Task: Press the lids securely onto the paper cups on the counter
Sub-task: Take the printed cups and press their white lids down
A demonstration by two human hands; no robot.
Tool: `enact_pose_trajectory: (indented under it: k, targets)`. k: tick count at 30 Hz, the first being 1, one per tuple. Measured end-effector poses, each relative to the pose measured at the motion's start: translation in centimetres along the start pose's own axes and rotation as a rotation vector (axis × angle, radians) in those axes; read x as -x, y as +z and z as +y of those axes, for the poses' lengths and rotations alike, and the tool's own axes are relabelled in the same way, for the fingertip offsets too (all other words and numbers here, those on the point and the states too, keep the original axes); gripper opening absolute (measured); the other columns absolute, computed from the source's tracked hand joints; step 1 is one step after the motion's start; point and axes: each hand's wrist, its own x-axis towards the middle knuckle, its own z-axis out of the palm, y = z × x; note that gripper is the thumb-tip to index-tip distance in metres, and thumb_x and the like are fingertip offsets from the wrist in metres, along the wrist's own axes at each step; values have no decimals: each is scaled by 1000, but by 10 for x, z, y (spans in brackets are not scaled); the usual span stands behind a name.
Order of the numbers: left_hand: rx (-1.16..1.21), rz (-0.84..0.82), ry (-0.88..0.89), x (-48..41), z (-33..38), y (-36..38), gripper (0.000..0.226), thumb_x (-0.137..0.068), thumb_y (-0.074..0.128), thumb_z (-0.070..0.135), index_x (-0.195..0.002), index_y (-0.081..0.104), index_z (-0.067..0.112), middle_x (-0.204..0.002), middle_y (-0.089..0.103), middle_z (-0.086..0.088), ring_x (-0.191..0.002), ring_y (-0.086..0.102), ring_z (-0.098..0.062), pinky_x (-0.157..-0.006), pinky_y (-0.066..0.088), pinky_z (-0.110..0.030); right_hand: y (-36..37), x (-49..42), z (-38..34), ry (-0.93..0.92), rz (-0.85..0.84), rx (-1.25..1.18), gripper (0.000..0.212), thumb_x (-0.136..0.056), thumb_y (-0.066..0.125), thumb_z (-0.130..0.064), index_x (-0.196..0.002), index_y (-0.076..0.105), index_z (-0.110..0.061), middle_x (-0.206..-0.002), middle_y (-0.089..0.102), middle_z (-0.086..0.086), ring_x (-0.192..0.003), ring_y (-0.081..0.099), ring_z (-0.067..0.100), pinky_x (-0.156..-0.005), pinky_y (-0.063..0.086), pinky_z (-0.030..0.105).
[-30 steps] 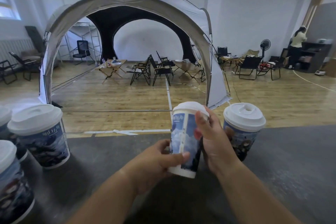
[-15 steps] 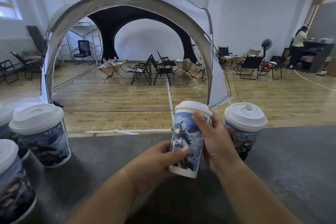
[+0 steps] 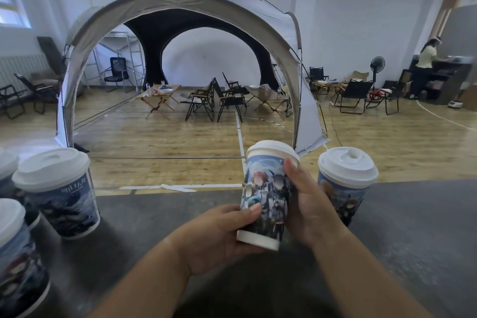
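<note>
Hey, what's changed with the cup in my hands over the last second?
The held cup has turned about its own axis between the left hand and right hand: sky print faced the camera, now figures do. Which way is unclear. Both hands keep hold; the lidded cups on the counter stayed put.

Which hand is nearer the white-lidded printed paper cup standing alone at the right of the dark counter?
Right. The right hand, gripping the lifted printed paper cup, sits directly beside the standing white-lidded cup; the left hand holds the lifted cup's base, farther left.
</note>
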Motion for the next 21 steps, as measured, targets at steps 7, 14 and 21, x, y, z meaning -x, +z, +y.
enact_pose_trajectory:
  k: [7, 14, 21]
  targets:
    - [-142, 127, 19, -3, -1, -2, 72, -67, 80, 32, -127, 53, 1, -114, 70, -16, -106, 68, -28, -87, 56, -36, 4, 2, -2, -76, 96, 170, 70, -71, 78, -26, -134, 50, -17, -119, 68, 20, -102, 70, 38, -88, 57, 56]
    - [14, -17, 20, -2, 0, -2, 60, -75, 75, 24, -123, 59, -7, -122, 64, -25, -106, 67, -31, -89, 57, -40, 1, 4, -3, 49, -55, 31, 80, -71, 75, -42, -136, 50, -2, -125, 63, 29, -109, 65, 44, -86, 58, 50]
    - [-3, 36, 20, -1, 1, -1, 47, -83, 67, 29, -118, 64, -2, -118, 67, -21, -103, 69, -28, -81, 58, -36, 8, 7, -4, -11, 23, 98, 61, -75, 73, -26, -130, 54, -7, -117, 69, 23, -102, 70, 37, -84, 59, 48]
